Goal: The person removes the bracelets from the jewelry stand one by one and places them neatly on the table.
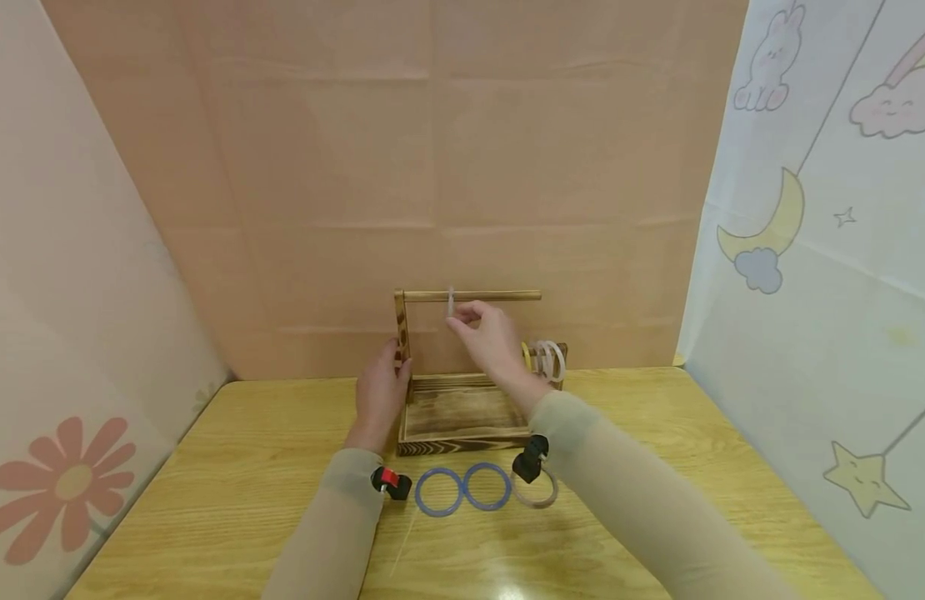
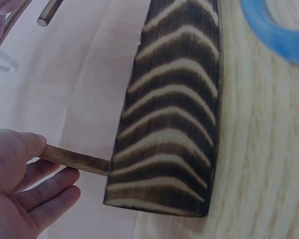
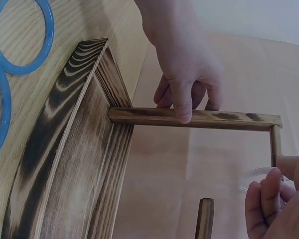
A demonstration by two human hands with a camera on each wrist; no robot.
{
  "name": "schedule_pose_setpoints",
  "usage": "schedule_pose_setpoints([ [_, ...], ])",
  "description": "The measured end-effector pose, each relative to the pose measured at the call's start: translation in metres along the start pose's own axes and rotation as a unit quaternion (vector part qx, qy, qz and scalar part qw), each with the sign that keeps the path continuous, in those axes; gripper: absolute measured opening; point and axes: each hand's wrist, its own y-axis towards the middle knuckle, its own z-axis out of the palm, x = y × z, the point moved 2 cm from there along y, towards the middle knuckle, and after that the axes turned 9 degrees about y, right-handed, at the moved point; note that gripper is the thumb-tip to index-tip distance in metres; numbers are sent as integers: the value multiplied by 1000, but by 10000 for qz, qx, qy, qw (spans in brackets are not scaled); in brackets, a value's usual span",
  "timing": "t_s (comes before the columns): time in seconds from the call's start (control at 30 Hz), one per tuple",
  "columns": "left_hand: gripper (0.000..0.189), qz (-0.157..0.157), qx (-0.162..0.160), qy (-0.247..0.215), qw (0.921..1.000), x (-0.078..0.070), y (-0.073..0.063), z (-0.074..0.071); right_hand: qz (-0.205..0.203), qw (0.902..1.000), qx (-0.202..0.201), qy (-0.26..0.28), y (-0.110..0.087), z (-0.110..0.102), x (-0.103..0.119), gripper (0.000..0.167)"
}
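A dark-grained wooden rack [image 1: 462, 446] stands on the table, with an upright post [image 1: 402, 321] on its left and a rod [image 1: 500, 295] running right from the top. My left hand [image 1: 378, 392] grips that post, thumb in front and fingers behind, as the right wrist view shows. With thumb and fingers, my right hand [image 1: 496, 337] pinches a whitish translucent ring [image 1: 451, 304] that is at the rod. In the right wrist view the ring [image 3: 259, 172] is partly hidden by the fingers. Whether it fully encircles the rod, I cannot tell.
On the rack's right side hang a yellow ring [image 1: 526, 357] and several whitish rings [image 1: 561, 362], partly behind my right wrist. In front of the rack lie two blue rings [image 1: 417, 493] and a paler brownish ring [image 1: 536, 506]. A draped backdrop [image 1: 320, 167] rises behind.
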Motion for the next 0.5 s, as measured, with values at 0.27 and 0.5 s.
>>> schedule_pose_setpoints([
  [0.27,42,-25,129,-64,9999,6,8,-1,107,9999,-104,41,8,13,-2,37],
  [0.5,42,31,236,-106,9997,12,17,0,218,9995,-234,64,16,21,-1,34],
])
